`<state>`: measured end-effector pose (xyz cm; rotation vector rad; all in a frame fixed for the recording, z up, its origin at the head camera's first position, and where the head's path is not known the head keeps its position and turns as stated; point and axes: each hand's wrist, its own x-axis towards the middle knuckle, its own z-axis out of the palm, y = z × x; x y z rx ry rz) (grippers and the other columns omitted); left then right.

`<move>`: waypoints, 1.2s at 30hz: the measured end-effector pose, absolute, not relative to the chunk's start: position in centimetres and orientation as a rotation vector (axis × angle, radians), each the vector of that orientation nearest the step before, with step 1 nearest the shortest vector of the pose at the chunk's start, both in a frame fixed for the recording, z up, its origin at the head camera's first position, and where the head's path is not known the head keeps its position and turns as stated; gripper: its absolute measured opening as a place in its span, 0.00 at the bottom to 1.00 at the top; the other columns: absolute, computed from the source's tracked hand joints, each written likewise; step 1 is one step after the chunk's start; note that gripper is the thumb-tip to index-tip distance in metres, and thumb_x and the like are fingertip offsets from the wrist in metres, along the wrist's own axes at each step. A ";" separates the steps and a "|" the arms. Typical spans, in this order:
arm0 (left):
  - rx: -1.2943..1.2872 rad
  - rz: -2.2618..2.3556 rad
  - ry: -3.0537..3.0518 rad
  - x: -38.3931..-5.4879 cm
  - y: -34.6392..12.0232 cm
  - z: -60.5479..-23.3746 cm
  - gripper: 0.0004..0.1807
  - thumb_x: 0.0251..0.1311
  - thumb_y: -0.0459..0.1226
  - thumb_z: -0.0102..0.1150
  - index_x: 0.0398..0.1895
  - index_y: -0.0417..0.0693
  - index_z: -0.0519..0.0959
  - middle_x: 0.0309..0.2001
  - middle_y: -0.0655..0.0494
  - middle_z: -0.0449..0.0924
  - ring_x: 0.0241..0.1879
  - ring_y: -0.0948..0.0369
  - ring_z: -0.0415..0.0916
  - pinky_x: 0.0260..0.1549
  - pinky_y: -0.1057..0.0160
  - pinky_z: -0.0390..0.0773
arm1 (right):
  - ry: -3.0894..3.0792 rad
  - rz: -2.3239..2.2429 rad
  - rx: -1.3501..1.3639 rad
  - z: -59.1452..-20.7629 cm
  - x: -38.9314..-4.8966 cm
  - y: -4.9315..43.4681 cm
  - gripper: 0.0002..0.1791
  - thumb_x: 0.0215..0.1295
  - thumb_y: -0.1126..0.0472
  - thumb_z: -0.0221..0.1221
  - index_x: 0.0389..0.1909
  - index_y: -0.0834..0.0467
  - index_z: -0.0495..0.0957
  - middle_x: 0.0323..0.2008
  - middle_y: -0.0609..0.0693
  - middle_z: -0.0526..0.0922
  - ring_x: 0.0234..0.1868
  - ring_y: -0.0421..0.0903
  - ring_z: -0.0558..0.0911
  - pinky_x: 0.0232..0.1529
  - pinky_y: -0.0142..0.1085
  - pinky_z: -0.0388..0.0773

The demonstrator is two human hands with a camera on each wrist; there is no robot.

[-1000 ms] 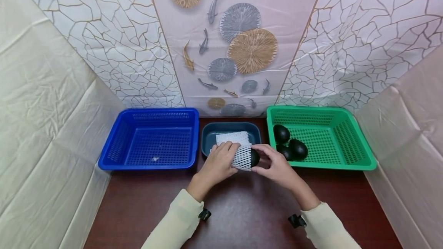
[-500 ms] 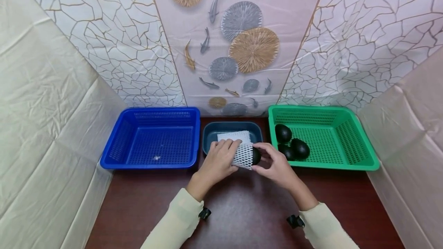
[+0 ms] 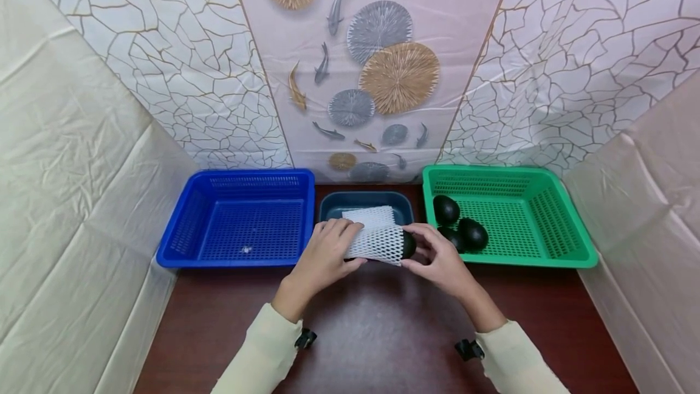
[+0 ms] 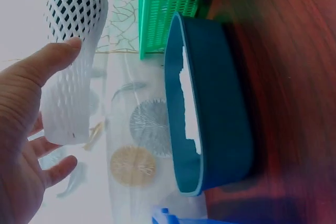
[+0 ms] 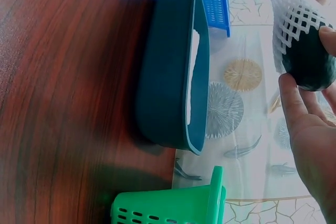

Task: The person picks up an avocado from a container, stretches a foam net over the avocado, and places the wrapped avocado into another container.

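Observation:
A dark avocado sits partly inside a white foam net sleeve, its bare end pointing right in the head view. My right hand holds that bare end between thumb and fingers, fingertips right at the sleeve's edge. At the sleeve's other end, my left hand has its thumb on the near side and its fingers behind. The net is stretched wide over the fruit, and the left part of the sleeve hangs narrower. Both hands hold it above the front of a dark teal tray.
More white foam net sleeves lie in the teal tray. To the right stands a green basket with three avocados at its left side. A blue basket with a small white scrap inside stands left, on the dark red-brown table.
My left hand has slid left along the sleeve, so more of the white net shows between the hands. The right hand stays at the avocado's bare end.

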<state>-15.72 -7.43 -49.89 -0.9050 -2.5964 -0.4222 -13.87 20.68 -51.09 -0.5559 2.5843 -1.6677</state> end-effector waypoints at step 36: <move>-0.968 -0.651 -2.560 -15.5 -5.2 -51.3 0.41 0.52 0.54 0.79 0.66 0.49 0.73 0.57 0.53 0.81 0.57 0.55 0.79 0.56 0.50 0.77 | 2.680 -1.578 -0.570 -51.1 -13.9 19.2 0.33 0.57 0.76 0.68 0.66 0.66 0.75 0.65 0.63 0.78 0.59 0.59 0.83 0.55 0.54 0.82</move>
